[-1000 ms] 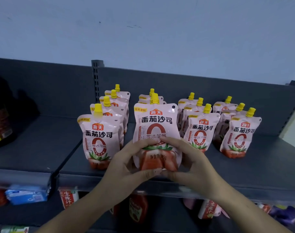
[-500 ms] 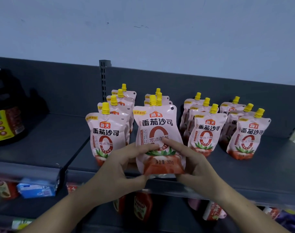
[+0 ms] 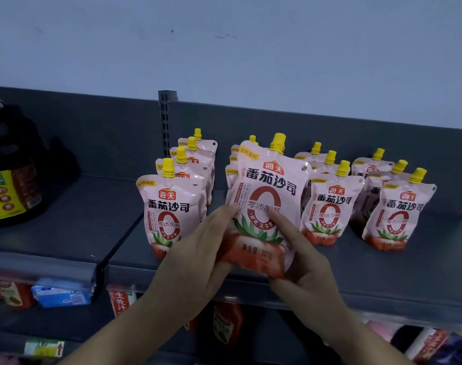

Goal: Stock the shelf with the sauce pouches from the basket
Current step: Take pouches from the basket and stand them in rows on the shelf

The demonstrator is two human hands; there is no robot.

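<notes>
1. At the far left of the shelf [image 3: 66,233] stands a dark jug [image 3: 12,177] with a yellow label, well apart from the pouches and no part of this job.
2. Next come the stocked pouches [image 3: 169,209], upright in rows running from near to far, yellow caps up. They stand on their own broad bottoms, so the filling likely sits low and steadies them.
3. The left hand [image 3: 195,262] grips the held pouch [image 3: 264,206] at its lower left corner, thumb on the printed face, fingers [image 3: 226,213] curled round the edge.
4. That pouch sits at the near edge of the shelf, in front of the second row, its top tilted a little to the right. The film looks glossy and soft, probably slippery and apt to buckle if squeezed in the middle; it seems moderately heavy for its size.
5. The right hand [image 3: 309,270] cups the lower right corner from beneath, forefinger laid across the face. The full bottom is the best hold; the cap would serve only for steadying.
6. On the right stand two further rows [image 3: 327,212], upright and close together.
7. The basket is not in view.
</notes>
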